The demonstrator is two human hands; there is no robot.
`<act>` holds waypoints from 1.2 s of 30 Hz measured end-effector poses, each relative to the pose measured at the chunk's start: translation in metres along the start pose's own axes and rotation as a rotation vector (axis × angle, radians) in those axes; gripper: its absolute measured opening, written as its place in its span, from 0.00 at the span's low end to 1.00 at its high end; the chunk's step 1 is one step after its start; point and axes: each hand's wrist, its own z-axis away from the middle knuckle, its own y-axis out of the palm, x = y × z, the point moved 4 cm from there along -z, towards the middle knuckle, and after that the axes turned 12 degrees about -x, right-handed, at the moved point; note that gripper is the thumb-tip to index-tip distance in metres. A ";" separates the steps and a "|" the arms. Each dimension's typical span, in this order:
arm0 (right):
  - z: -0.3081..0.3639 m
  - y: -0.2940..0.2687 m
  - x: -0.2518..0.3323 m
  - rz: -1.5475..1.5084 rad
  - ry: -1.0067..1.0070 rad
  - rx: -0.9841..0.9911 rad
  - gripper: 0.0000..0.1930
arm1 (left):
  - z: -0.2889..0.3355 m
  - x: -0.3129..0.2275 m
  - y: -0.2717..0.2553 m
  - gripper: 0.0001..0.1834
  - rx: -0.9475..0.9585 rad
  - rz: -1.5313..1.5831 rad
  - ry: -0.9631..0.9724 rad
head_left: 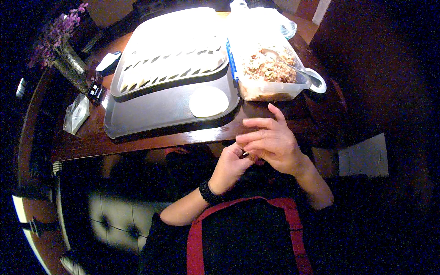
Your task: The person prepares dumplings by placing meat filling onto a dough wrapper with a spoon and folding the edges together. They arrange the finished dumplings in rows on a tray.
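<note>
My left hand (pixel 230 166), with a dark band at the wrist, is held just off the table's near edge. Its fingers are closed, and a small pale edge shows by the thumb; the rest of what they hold is hidden. Over it, touching or nearly so, is my right hand (pixel 276 145), fingers stretched out and apart. Beyond my hands stands a clear plastic container (pixel 275 95) of crumbly brown-and-white filling (pixel 268 66), a spoon (pixel 299 70) resting in it. A white round piece (pixel 208 101), perhaps dough wrappers, lies on a dark grey tray (pixel 151 118).
Another tray (pixel 120 87), overexposed, overlaps the grey one and bears rows of pale pieces. At the left stand a vase (pixel 73 68) of purple flowers and a clear packet (pixel 77 114). A plastic bag (pixel 288 28) sits behind the container; a white ring-shaped item (pixel 319 81) is beside it.
</note>
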 end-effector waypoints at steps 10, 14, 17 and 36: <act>-0.016 0.001 0.008 -0.007 0.026 0.013 0.06 | -0.001 0.002 -0.001 0.12 -0.058 0.052 0.008; -0.016 0.005 0.004 0.009 0.006 -0.038 0.07 | -0.004 -0.002 -0.003 0.16 0.041 -0.093 -0.046; -0.010 0.001 -0.010 -0.151 0.220 -0.310 0.09 | -0.005 -0.001 0.003 0.17 0.015 0.332 -0.265; -0.003 -0.007 -0.005 0.167 0.158 -0.262 0.06 | -0.002 -0.018 0.008 0.18 0.097 0.705 -0.395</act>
